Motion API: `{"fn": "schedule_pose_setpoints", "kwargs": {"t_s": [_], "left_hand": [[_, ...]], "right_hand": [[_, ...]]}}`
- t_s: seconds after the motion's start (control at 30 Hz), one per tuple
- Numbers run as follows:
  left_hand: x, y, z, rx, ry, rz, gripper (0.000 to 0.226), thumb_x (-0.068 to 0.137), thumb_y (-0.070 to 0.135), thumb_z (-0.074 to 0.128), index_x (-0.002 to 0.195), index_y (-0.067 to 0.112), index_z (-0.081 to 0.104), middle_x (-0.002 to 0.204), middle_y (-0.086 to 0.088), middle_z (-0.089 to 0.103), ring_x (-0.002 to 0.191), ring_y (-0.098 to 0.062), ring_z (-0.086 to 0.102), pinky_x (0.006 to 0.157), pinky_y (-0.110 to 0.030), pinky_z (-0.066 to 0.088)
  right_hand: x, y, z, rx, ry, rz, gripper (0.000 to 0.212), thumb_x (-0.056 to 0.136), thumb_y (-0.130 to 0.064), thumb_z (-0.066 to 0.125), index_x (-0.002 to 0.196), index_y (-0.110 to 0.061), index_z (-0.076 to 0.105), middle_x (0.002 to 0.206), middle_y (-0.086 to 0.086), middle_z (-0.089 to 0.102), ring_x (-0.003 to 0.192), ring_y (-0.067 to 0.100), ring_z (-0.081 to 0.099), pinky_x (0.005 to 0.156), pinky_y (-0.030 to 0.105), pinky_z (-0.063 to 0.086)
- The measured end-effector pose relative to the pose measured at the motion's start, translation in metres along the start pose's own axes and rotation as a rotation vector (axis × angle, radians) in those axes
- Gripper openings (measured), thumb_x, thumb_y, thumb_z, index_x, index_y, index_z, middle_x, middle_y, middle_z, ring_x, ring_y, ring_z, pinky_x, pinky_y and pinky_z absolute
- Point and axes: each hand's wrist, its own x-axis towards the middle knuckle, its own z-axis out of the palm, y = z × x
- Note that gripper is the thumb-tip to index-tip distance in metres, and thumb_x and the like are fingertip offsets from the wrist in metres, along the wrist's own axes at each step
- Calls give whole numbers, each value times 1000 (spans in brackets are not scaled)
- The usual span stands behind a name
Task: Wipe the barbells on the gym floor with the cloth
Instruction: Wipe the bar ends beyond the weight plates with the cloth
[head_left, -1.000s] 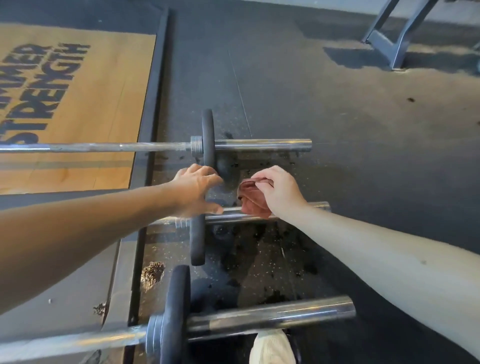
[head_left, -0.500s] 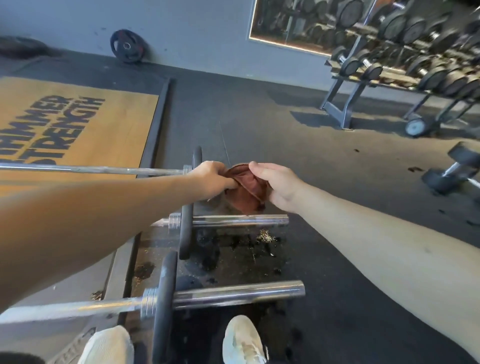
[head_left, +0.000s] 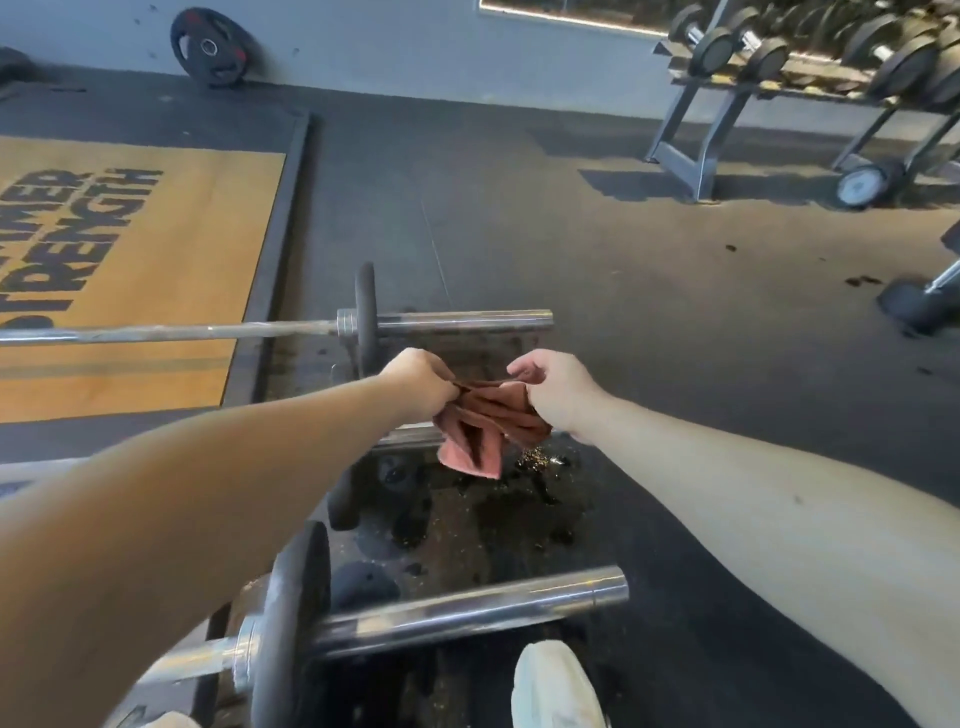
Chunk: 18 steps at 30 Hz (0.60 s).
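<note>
Three barbells lie side by side on the dark rubber floor. The far barbell and the near barbell each show a chrome sleeve and a black plate. My arms and the cloth mostly hide the middle barbell. A reddish-brown cloth hangs in the air above the middle sleeve, stretched between both hands. My left hand pinches its left edge. My right hand grips its right edge with curled fingers.
A wooden lifting platform with black lettering lies to the left. A dumbbell rack stands at the back right, and a weight plate leans on the wall. Wet patches and crumbs mark the floor. My white shoe is below.
The cloth came off the middle sleeve and rose into the air. My left hand left the plate and took its other edge; both hands now spread it apart.
</note>
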Motion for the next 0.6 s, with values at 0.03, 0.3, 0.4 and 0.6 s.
{"fn": "schedule_pose_setpoints", "kwargs": {"t_s": [0.03,0.3,0.4,0.6], "left_hand": [[11,-5,8,-27,-5,-23,15,92,18,65,100,14,77,88,1,69,74,-14,62,64,-21,46],[57,-21,30,82,-49,33,26,93,31,55,71,25,67,89,-4,68,101,-33,58,89,-40,53],[47,-4,3,269,-16,240,25,97,26,55,87,20,77,95,-2,73,101,-27,61,95,-37,48],[11,31,-40,239,132,285,25,101,27,52,79,17,60,84,-5,62,85,-28,57,73,-33,40]], "right_hand": [[10,9,4,-12,5,8,9,89,-19,78,94,-25,73,92,-3,72,87,23,67,68,28,55],[44,29,8,-61,-78,-25,5,97,-23,67,97,-22,72,98,-3,70,91,14,64,71,24,50],[38,10,-12,-65,-188,-13,20,105,-12,53,108,-20,71,108,5,70,90,16,67,59,15,54],[8,-41,-55,-279,-109,-93,24,106,-22,51,105,-10,72,96,1,66,92,20,57,75,29,49]]}}
